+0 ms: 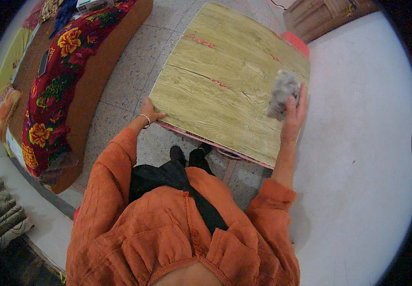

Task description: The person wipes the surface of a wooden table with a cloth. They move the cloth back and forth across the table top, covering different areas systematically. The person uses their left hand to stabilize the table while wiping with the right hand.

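Observation:
A wood-patterned table top (206,78) with small red floral marks lies in front of me. My left hand (152,111), with a light bangle at its wrist, rests on the table's near left corner, thumb on top and fingers at the edge. Near the right edge, my right hand (295,114) holds a crumpled grey cloth (284,93) against the top; the cloth is slightly blurred. Part of this hand's grip is hidden by the cloth.
A white wall (356,143) stands close along the table's right side. A red plastic stool or chair (296,43) shows behind the far right corner, near a wooden door (320,18). At left is a bed with a red floral blanket (61,82) and a phone (43,63).

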Demonstrator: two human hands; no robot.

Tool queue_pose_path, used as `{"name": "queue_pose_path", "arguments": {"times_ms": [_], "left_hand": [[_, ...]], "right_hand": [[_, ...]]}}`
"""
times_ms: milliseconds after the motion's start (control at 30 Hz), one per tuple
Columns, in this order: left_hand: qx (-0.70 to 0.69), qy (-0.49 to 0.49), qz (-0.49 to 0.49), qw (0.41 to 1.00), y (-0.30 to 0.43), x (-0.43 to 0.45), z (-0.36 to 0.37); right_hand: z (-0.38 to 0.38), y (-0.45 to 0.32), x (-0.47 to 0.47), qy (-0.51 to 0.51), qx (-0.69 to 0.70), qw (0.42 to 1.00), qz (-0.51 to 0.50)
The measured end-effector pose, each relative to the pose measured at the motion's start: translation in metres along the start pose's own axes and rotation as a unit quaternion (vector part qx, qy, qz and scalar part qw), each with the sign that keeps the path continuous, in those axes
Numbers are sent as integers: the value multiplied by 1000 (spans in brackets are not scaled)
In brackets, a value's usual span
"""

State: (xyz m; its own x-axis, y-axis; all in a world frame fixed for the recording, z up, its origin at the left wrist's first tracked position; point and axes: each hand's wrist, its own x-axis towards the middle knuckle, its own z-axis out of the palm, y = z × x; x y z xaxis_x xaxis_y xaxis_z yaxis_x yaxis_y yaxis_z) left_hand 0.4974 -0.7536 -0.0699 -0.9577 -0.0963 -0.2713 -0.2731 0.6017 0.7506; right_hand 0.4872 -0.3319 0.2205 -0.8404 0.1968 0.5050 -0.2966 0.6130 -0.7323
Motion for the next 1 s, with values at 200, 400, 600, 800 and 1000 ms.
{"name": "queue_pose_path", "arguments": {"times_ms": [200,400,600,800,1000], "left_hand": [[20,-10,-32,999,30,-10,-9],[55,-15,-35,998,28,-10,-9],[11,-8,-2,1000,24,-7,-9],[5,-16,-14,1000,10,-6,-5],[-26,-2,19,999,-10,0,6]], "right_hand": [[16,18,-75,-410,-77,909,-18],[40,64,-81,-390,37,860,327],[119,116,-68,-97,-309,944,-62],[134,82,-137,-233,-295,925,-53],[35,123,-173,-240,-431,869,38]]}}
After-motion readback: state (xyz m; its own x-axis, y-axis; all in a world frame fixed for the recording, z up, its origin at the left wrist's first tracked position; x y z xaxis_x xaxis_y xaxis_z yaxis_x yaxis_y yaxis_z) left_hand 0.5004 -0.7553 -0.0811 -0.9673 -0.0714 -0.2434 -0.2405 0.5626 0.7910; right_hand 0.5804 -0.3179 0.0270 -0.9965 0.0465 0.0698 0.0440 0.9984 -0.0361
